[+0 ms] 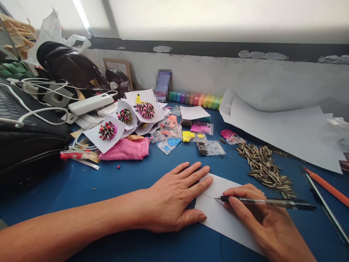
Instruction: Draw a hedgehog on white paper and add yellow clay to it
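Note:
A sheet of white paper [218,214] lies on the blue tabletop [131,218], bearing a short thin curved line. My left hand [177,196] rests flat with its fingers stretched out, fingertips and thumb on the paper's left edge. Between thumb and fingers my right hand [261,214] grips a black pen [272,203], its tip at the right end of the drawn line. Striped sunflower seeds [267,167] are heaped beyond the right hand. Past my left hand lie small plastic bags of coloured clay, among them a yellow one [191,136] and a blue one [169,145].
Seed-studded clay figures [107,130] sit on white paper squares behind a pink cloth [128,148]. A row of coloured clay tubs [196,99] and a phone [163,85] stand by the wall. Large paper sheets [278,123] curl at right, near an orange tool [327,185]. A black bag [27,145] stands left.

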Demonstrator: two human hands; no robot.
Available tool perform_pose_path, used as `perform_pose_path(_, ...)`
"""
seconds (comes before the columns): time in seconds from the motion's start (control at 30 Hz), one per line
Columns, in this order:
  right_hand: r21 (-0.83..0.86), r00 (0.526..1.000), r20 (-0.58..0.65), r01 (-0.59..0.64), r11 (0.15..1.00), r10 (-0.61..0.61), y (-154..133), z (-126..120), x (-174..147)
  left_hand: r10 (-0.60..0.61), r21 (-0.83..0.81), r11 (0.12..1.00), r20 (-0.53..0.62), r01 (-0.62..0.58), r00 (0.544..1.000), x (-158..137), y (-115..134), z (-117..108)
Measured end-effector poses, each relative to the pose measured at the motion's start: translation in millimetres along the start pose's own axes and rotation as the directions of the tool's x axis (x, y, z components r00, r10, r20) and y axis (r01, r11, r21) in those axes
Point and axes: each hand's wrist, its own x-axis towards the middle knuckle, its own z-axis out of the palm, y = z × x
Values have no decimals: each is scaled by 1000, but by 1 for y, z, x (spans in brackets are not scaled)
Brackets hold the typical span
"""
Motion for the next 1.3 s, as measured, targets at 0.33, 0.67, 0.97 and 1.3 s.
perform_pose_path(0.33, -35, 996, 92, -17, 999, 20, 8, -6, 0, -14, 6, 1000, 14, 14, 1000, 1, 2, -2)
perform_pose_path(0.67, -47, 998, -34, -51, 998, 50, 7, 2, -7, -28, -7, 1000, 41, 29, 999, 3, 3, -4)
perform_pose_path(0.97, -55, 1000, -23, 1, 998, -3, 7, -4, 1, -37, -12, 999, 67, 38, 997, 2, 4, -5)
perform_pose_path(1.3, 7, 996, -78, -29, 1000, 29, 2, -4, 0, -55, 21, 998, 115, 53, 992, 5, 5, -7)
